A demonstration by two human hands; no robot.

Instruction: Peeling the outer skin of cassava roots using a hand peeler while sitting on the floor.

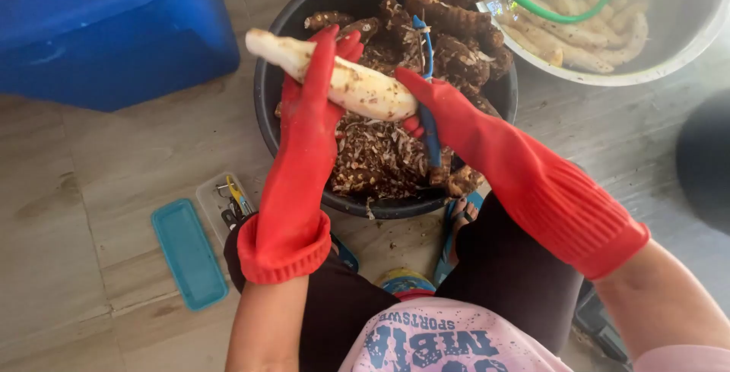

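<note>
From the head camera, looking down past a pink top and dark trousers, the left hand (pixel 310 87), in a long red rubber glove, is closed around a pale, mostly peeled long root (pixel 334 77), its fingers wrapped over the middle of the root while the thin end sticks out to the upper left. The right hand (pixel 441 110), in a matching red glove, is gripping a blue-handled peeler (pixel 428 91); the handle runs down past the fingers and the blade end points up, just beside the thick end of the root, with brown specks still clinging to the pale flesh there. Both hands and the root hover over a round black plastic basin (pixel 268 117) on the wooden floor (pixel 137 159), and the basin holds a heap of brown unpeeled roots (pixel 456 37) at the back and a pile of brown peelings (pixel 376 159) at the front. Up at the right stands a large metal bowl (pixel 684 37) with peeled pale roots (pixel 578 34) in it and a green hose (pixel 544 9) curving across its rim. At the upper left sits a blue plastic tub (pixel 106 30). Near the left knee lie a teal rectangular lid (pixel 188 254) and, beside it, a small clear box of tools (pixel 224 203). A foot in a blue sandal (pixel 458 224) rests just under the basin's near edge.
</note>
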